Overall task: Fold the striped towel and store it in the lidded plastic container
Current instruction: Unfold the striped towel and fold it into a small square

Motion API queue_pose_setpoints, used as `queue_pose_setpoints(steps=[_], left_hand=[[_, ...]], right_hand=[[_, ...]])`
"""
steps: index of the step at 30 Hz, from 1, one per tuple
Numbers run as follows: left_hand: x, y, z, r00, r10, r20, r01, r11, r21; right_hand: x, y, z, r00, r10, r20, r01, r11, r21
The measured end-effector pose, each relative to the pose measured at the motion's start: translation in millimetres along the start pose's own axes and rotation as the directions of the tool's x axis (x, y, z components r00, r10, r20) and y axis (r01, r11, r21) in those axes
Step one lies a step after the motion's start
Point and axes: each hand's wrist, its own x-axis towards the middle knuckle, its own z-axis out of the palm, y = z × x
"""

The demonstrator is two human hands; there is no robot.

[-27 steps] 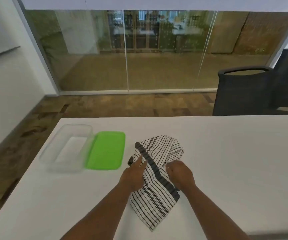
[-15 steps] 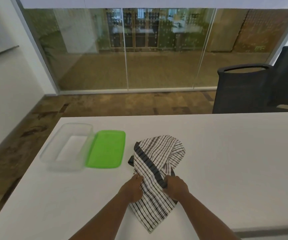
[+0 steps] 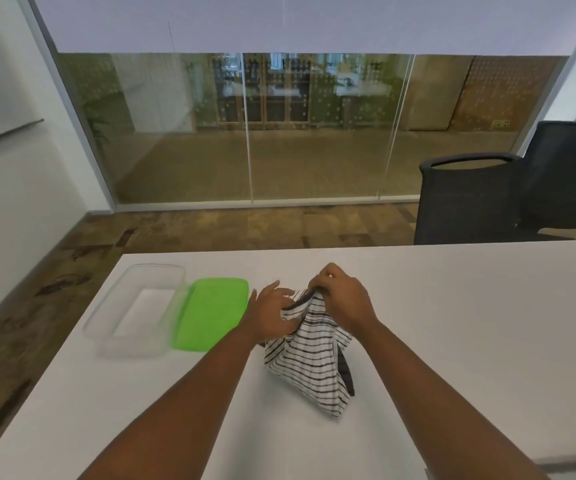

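White table fills the foreground. Both hands pinch the towel's top edge: right hand clenched on it, left hand gripping just beside. From there the towel hangs toward 6 o'clock, long axis near-vertical, bottom touching the table. At 9 o'clock lie the lid and open container.

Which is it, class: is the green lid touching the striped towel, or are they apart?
Apart. The head view shows the left hand and bare white table between the green lid and the striped towel.
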Motion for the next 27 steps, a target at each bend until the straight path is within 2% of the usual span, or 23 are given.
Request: queue_pose_setpoints(steps=[5, 9, 12, 15, 21, 24, 27], left_hand=[[-6.9, 2.5, -29.7, 0.984, -0.006, -0.179, 0.011, 1.0, 0.025], [-14.2, 15.3, -59.1, 0.956, 0.04, -0.29, -0.063, 0.995, -0.071], [-19.4, 22.8, -81.4, 0.94, 0.099, -0.325, -0.101, 0.995, 0.012], [-24.7, 15.3, -91.3, 0.939, 0.058, -0.34, -0.035, 0.997, 0.072], [-43.6, -22.9, -96.6, 0.897, -0.194, -0.398, 0.174, 0.981, -0.087], [-52.8, -44.6, -102.4, 0.88, -0.292, -0.373, 0.165, 0.927, -0.338], [-66.6, -53.4, -114.5, 0.894, -0.356, -0.272, 0.092, 0.741, -0.665]], right_hand=[[10.6, -9.2, -35.1, 0.935, 0.021, -0.354, -0.022, 1.0, 0.004], [14.3, -17.3, -54.9, 0.783, 0.182, -0.595, -0.116, 0.982, 0.147], [19.7, -23.3, -74.2, 0.663, 0.269, -0.698, -0.122, 0.96, 0.253], [26.2, -24.4, -99.5, 0.556, 0.342, -0.758, -0.067, 0.927, 0.369], [31.0, -13.2, -128.3, 0.409, 0.462, -0.787, -0.064, 0.875, 0.48], [30.0, -2.3, -133.7, 0.349, 0.578, -0.738, -0.064, 0.8, 0.596], [25.4, 9.4, -132.6, 0.368, 0.662, -0.653, -0.104, 0.727, 0.679]])
